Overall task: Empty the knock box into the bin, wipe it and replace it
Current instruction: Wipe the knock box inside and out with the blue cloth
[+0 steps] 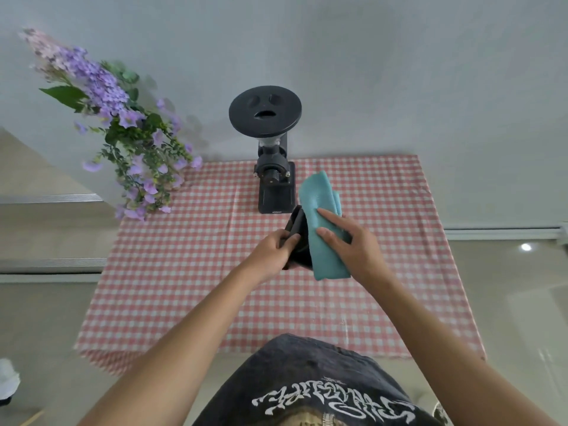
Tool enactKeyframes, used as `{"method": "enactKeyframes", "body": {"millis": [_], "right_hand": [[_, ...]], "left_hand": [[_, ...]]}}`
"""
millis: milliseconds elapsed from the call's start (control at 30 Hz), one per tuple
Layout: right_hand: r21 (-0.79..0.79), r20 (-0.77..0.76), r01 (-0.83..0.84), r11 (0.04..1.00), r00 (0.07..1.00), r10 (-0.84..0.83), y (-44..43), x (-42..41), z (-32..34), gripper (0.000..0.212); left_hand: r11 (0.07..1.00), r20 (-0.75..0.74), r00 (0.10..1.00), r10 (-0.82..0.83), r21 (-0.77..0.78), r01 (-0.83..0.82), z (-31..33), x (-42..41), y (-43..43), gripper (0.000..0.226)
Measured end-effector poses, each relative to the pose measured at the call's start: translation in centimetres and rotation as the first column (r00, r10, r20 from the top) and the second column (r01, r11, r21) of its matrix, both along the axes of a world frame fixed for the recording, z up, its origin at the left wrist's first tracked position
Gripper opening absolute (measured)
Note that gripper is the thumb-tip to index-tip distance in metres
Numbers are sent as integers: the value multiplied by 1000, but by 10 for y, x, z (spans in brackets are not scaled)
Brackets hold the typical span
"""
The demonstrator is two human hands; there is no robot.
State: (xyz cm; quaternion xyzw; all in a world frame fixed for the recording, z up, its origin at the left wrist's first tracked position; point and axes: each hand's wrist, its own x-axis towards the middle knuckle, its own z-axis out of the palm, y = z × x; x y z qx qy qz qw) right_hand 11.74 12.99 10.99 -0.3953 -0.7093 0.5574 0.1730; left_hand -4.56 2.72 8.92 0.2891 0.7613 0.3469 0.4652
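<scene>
1. The left hand [273, 247] is clamped around the dark knock box [297, 241], holding it up over the checked tablecloth [172, 272], just in front of the grinder [274, 179].
2. The right hand [353, 244] presses a folded teal cloth [322, 222] flat against the box's right side, fingers spread.
3. The box's long axis runs away from the body, so I reckon the wipe goes along it, right hand leading.
4. No bin in view.

One knock box [297, 238], one cloth [322, 222], one grinder [273, 179], two hands [272, 252].
</scene>
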Motion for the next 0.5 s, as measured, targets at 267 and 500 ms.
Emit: {"method": "enactKeyframes", "body": {"millis": [267, 500], "right_hand": [[27, 28, -10, 1000, 1000, 9, -4, -20, 6, 41], [-442, 85, 77, 894, 995, -44, 21, -13, 6, 37]], "left_hand": [[997, -84, 996, 35, 78, -29, 7, -4, -8, 35], [982, -156, 981, -112, 132, 133, 14, -5, -14, 43]]}}
